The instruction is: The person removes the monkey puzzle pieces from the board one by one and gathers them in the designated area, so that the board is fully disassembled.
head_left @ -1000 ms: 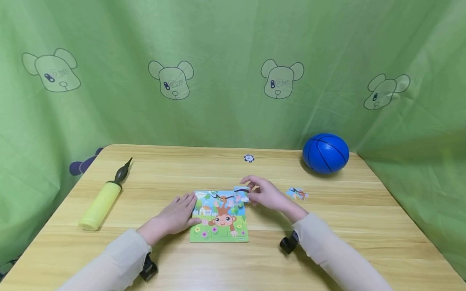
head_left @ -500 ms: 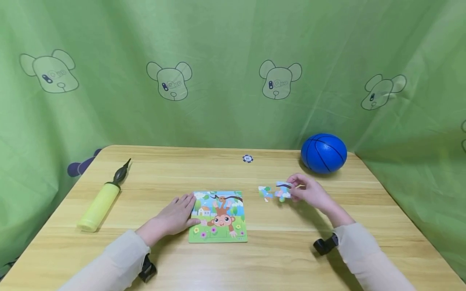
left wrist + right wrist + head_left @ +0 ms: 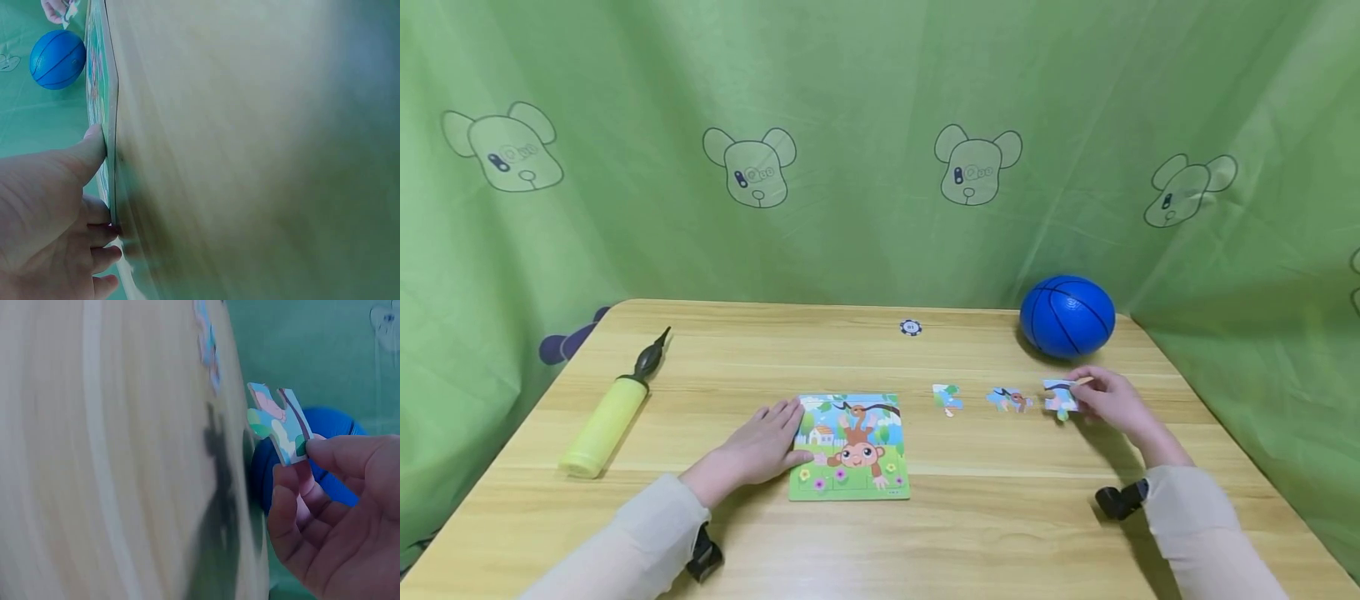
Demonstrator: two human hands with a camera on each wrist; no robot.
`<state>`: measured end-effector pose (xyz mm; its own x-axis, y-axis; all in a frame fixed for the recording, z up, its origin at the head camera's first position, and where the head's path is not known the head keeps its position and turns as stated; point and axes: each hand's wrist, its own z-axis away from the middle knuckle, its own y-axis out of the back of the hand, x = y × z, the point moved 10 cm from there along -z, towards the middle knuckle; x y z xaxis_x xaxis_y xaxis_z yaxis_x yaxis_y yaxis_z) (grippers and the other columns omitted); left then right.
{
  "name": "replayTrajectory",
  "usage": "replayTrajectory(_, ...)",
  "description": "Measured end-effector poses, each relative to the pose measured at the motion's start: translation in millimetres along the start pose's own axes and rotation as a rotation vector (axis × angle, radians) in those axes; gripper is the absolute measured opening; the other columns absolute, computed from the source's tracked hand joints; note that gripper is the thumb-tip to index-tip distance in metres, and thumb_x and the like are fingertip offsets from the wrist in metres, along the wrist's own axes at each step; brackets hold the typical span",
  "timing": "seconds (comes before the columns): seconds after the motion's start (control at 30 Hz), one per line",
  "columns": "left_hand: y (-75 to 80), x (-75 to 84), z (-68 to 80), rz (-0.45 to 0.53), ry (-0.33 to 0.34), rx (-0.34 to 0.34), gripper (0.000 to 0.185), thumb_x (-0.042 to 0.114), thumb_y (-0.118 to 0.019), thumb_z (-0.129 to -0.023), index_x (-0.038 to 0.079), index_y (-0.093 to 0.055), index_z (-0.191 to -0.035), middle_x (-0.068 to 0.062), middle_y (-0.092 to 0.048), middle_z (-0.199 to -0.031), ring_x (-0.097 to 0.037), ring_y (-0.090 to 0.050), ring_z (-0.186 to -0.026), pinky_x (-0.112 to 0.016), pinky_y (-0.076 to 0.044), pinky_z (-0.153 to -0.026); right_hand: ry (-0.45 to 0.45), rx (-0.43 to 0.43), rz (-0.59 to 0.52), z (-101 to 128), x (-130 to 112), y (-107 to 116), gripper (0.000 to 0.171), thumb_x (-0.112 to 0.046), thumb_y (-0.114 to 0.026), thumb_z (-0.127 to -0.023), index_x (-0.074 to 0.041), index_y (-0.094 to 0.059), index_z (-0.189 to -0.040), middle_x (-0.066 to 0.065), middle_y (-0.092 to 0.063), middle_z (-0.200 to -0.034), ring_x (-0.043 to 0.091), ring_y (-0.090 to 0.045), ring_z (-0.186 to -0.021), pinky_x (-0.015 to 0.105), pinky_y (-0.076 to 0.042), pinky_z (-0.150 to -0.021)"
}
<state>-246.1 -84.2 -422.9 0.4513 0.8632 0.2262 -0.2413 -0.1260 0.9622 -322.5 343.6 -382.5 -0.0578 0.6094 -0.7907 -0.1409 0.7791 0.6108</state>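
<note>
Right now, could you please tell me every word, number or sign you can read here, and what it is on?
No text reads clearly.
Small round token on the table: white marks at its centre, too small to read.
Puzzle board: tiny print at its lower right corner, too small.
Curtain: marks beside each cartoon head's eye, too faint.
Ball and pump: none visible.

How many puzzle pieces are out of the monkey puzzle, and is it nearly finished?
Two pieces lie on the table. The right hand pinches a third piece above the table. The left hand steadies the puzzle board, which holds most pieces, so plenty remains.
</note>
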Motion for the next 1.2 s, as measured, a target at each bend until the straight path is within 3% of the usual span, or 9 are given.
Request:
replayTrajectory(0.2, -0.4, -0.1, 0.7, -0.002, -0.003, -0.001, 0.073, 0.045, -0.044, -0.094, -0.01, -0.026, -0.14, -0.023, -0.019, -0.147, -0.037, -0.018, -0.134, -0.049, -0.015, -0.108, -0.069, 0.019, 0.076, -8, 32, 12, 0.029, -0.008, -0.047, -0.095, 0.014, -0.046, -0.115, 0.009, -0.055, -0.077, 0.017, -0.053, -0.067, 0.03, -0.05, -0.056)
replayTrajectory(0.5, -1.2, 0.1, 0.0, -0.003, -0.007, -0.005, 0.073, 0.045, -0.044, -0.094, -0.01, -0.026, -0.14, -0.023, -0.02, -0.147, -0.037, -0.018, -0.134, -0.048, -0.015, -0.108, -0.155, 0.016, 0.152, -21, 60, 19, 0.028, -0.007, -0.047, -0.094, 0.015, -0.05, -0.111, 0.008, -0.055, -0.077, 0.015, -0.052, -0.063, 0.029, -0.049, -0.052)
replayTrajectory(0.67, -1.7, 0.3, -0.2, -0.016, -0.007, -0.012, 0.073, 0.045, -0.043, -0.095, -0.009, -0.025, -0.14, -0.022, -0.018, -0.147, -0.036, -0.017, -0.134, -0.048, -0.015, -0.108, -0.152, 0.021, 0.2, -26, 64, 20, 0.027, -0.005, -0.049, -0.093, 0.015, -0.052, -0.11, 0.007, -0.055, -0.076, 0.014, -0.052, -0.062, 0.029, -0.049, -0.051)
replayTrajectory(1.2, -0.5, 0.9, -0.3, -0.034, -0.003, -0.014, 0.073, 0.045, -0.044, -0.095, -0.009, -0.027, -0.14, -0.022, -0.02, -0.147, -0.036, -0.018, -0.134, -0.047, -0.017, -0.108, -0.168, 0.005, 0.189, -28, 66, 20, 0.026, -0.005, -0.048, -0.093, 0.014, -0.052, -0.11, 0.005, -0.055, -0.073, 0.015, -0.051, -0.062, 0.029, -0.048, -0.051)
